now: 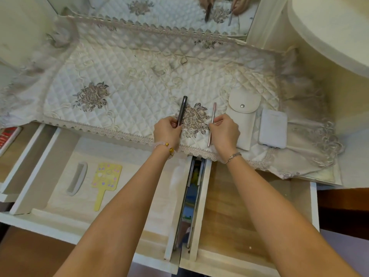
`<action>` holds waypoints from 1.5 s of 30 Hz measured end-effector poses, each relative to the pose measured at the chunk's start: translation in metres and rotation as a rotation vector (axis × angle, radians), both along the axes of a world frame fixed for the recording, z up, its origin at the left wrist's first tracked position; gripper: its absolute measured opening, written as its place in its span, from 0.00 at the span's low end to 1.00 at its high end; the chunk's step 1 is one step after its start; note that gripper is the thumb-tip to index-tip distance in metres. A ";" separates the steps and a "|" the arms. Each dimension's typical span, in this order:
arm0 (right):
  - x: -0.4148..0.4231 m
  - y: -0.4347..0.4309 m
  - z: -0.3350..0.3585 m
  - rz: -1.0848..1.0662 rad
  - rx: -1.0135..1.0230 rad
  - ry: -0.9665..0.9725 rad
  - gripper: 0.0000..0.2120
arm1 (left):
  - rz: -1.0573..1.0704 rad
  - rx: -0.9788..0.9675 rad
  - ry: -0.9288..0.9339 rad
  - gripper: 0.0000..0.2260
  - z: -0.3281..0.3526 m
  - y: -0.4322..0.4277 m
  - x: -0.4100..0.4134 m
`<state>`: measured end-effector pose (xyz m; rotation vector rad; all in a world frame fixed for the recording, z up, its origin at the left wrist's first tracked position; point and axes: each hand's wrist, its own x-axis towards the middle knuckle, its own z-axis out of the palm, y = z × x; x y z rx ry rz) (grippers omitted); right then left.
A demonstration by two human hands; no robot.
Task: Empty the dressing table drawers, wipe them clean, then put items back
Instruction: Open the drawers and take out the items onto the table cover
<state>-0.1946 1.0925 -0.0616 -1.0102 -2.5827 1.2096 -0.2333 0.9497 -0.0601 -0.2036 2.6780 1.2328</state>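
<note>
1. Two hands work at the near edge of the quilted cloth [119, 92] on the dressing table. Our left hand [167, 128] has its fingers curled round the lower end of a dark slim stick [182, 110], whose far end points away from us.
2. Our right hand [224, 129] pinches a thin pink stick [212, 124] near its middle between thumb and fingertips. The stick's lower end reaches toward the cloth's lace border.
3. Between the two grips lies an embroidered flower [194, 119]. The two sticks are apart, one on each side of it.
4. Just right of the right-hand grip, a white snap pouch [242, 116] lies on the cloth. A white power bank [273, 127] lies just beyond the pouch.
5. Below and to the left of the left-hand grip, the left drawer [60, 208] stands open. A grey comb [77, 178] and a yellow hand mirror [105, 176] lie in it side by side, not touching.
6. Below the right-hand grip, the right drawer [219, 196] is also pulled out, with its wooden floor showing.
7. Well ahead of both grips, the table's mirror [179, 9] reflects our hands and both sticks.
</note>
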 end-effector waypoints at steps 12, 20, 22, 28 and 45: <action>0.050 0.004 0.021 0.244 0.164 0.120 0.22 | -0.220 -0.226 0.234 0.16 0.014 -0.028 0.032; 0.112 0.013 0.026 0.417 0.308 0.043 0.27 | -0.391 -0.477 0.528 0.23 0.016 -0.062 0.092; 0.127 0.011 0.026 0.458 0.340 0.019 0.28 | -0.412 -0.534 0.502 0.24 0.015 -0.070 0.108; 0.169 0.001 0.030 0.544 0.358 0.007 0.30 | -0.382 -0.652 0.453 0.24 0.019 -0.093 0.160; 0.186 -0.070 0.031 0.701 0.360 0.039 0.30 | -0.266 -0.693 0.407 0.26 0.020 -0.182 0.194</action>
